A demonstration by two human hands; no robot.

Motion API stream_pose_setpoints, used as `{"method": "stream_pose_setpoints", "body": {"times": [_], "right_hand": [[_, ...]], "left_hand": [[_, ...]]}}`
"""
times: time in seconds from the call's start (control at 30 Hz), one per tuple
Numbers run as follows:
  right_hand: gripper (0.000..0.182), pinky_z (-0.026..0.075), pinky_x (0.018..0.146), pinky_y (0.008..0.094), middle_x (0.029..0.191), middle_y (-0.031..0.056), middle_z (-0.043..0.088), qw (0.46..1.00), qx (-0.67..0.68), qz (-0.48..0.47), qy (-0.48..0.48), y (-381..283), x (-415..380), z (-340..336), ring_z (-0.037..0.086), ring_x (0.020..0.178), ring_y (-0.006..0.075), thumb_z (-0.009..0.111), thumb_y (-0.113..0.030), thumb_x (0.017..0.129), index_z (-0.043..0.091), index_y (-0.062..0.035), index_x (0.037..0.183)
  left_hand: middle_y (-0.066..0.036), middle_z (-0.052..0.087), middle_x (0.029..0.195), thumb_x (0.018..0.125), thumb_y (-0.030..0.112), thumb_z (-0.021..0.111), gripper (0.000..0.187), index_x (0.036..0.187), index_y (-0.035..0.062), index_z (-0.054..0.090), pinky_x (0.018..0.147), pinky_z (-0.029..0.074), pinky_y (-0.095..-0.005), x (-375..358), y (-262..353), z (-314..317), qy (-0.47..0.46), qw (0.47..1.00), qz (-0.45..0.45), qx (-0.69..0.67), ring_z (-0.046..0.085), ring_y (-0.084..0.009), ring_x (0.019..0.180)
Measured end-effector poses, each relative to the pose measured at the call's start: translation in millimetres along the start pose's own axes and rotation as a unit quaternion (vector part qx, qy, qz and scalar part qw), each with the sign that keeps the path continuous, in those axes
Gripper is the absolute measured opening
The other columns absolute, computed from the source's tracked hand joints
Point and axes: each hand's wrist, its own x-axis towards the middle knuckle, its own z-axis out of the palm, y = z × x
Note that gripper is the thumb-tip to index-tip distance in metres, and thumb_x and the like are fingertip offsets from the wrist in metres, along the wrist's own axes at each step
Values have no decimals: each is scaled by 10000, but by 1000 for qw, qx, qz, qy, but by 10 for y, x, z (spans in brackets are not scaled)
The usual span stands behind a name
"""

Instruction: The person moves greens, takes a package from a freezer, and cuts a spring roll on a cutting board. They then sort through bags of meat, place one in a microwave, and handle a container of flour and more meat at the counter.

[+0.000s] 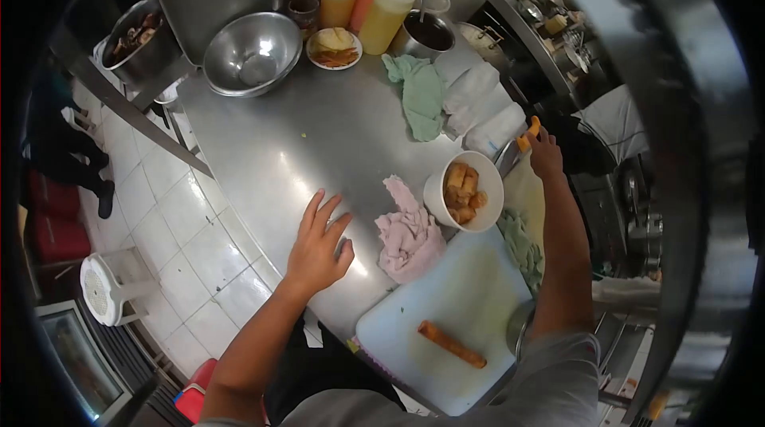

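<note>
My left hand [317, 250] hovers over the steel table, fingers spread and holding nothing. On the far right, my right hand [547, 156] has its fingers around the yellow-orange handle of a knife [527, 138]; part of the blade shows beside it. A white bowl [432, 194] with cut pieces of fried roll [462, 190] stands between my hands. One long browned fried roll [452, 345] lies on the pale blue cutting board [398, 323]. A crumpled pink cloth [410, 240] sits between my left hand and the bowl.
At the back stand a steel mixing bowl [253, 56], a small dish [335, 49], squeeze bottles [388, 19] and a pot of dark sauce [424, 35]. Green cloths [418, 96] and white wrapped packs [482, 104] lie on the right. A white stool [100, 287] stands on the tiled floor.
</note>
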Motion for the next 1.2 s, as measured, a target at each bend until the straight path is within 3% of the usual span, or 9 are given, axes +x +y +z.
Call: {"method": "stream_pose_setpoints", "body": {"times": [0.1, 0.23, 0.43, 0.5, 0.67, 0.8, 1.03, 1.13, 1.2], "right_hand": [[377, 428, 930, 412, 1431, 151, 264, 997, -17, -34, -64, -1, 209, 187, 413, 1208, 327, 589, -83, 796, 527, -207, 1147], [359, 405, 964, 436, 1439, 146, 277, 995, -56, -35, -76, 65, 275, 256, 384, 1251, 333, 590, -105, 804, 533, -214, 1142], [302, 356, 1009, 478, 1321, 152, 448, 990, -66, -107, -60, 168, 265, 103, 365, 1287, 342, 583, -135, 808, 543, -179, 1104], [258, 371, 983, 466, 1174, 148, 560, 979, -95, -110, -143, 232, 223, -48, 446, 1209, 336, 587, -133, 790, 550, -150, 1045], [196, 400, 880, 443, 917, 119, 626, 981, -83, -100, -144, 584, -90, -405, 573, 966, 325, 598, -128, 756, 536, -82, 936], [113, 399, 791, 473, 827, 151, 615, 995, -55, -87, 17, 1013, -657, -828, 576, 853, 362, 536, -159, 812, 513, -66, 873], [191, 449, 759, 479, 842, 201, 634, 995, 81, 62, -12, 287, -2078, -2193, 611, 850, 380, 535, -196, 824, 502, -41, 932], [294, 465, 741, 451, 828, 219, 620, 963, 126, 238, 23, -253, -2879, -2578, 612, 828, 400, 548, -222, 850, 496, -39, 1073], [422, 480, 773, 402, 975, 205, 631, 897, 318, 303, -49, -497, -3504, -2807, 615, 902, 371, 555, -309, 870, 482, -37, 1184]], "left_hand": [[-192, 450, 1282, 705, 62, 608, 344, 1043, 1, 598, 1015, 355, -459, 22, 10, 9, -9, 1000, -11, 21, 319, -412, 1290], [-182, 446, 1303, 697, 42, 606, 337, 1031, -6, 610, 1028, 331, -468, 23, -6, 27, -5, 999, -34, -5, 311, -409, 1299], [-180, 482, 1266, 688, 17, 614, 306, 992, -9, 621, 1003, 363, -456, 27, -2, 30, 11, 999, -28, -9, 357, -399, 1273], [-176, 486, 1266, 682, -1, 611, 306, 988, -4, 620, 1004, 359, -460, 14, -3, 52, 5, 999, -27, -16, 360, -401, 1273], [-163, 490, 1268, 704, 34, 615, 271, 973, 5, 627, 996, 354, -452, 14, 4, 57, -3, 1000, -14, 19, 376, -369, 1269], [-153, 494, 1267, 724, 66, 612, 257, 975, 11, 629, 1001, 340, -444, 1, -14, 73, -7, 1000, 10, 20, 381, -354, 1267], [-143, 520, 1209, 770, 82, 602, 211, 973, 34, 635, 988, 351, -446, -88, -150, 133, 17, 998, 67, -10, 402, -365, 1227], [-144, 525, 1198, 779, 72, 594, 214, 987, 28, 627, 991, 348, -449, -136, -204, 142, 13, 995, 93, -34, 410, -369, 1214], [-143, 527, 1192, 787, 58, 585, 235, 1018, 29, 618, 993, 346, -449, -176, -186, 111, -4, 992, 118, -42, 415, -371, 1203]]}}
